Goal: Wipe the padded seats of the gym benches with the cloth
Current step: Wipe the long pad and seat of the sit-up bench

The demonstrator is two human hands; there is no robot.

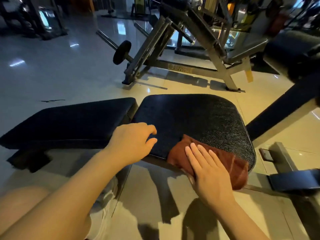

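Observation:
A black padded bench seat [195,118] lies in front of me, with the long black back pad [69,123] of the same bench to its left. A reddish-brown cloth [232,163] is spread on the seat's near right corner and hangs over its edge. My right hand [207,172] presses flat on the cloth with straight fingers. My left hand [133,142] hovers with loosely curled fingers at the seat's near left edge and holds nothing.
A metal bench frame foot [284,158] sticks out at the right. A dark slanted bar [284,108] rises to the right of the seat. A plate-loaded machine [173,49] with a weight plate [122,52] stands behind on glossy tiles. My knee [20,205] is at lower left.

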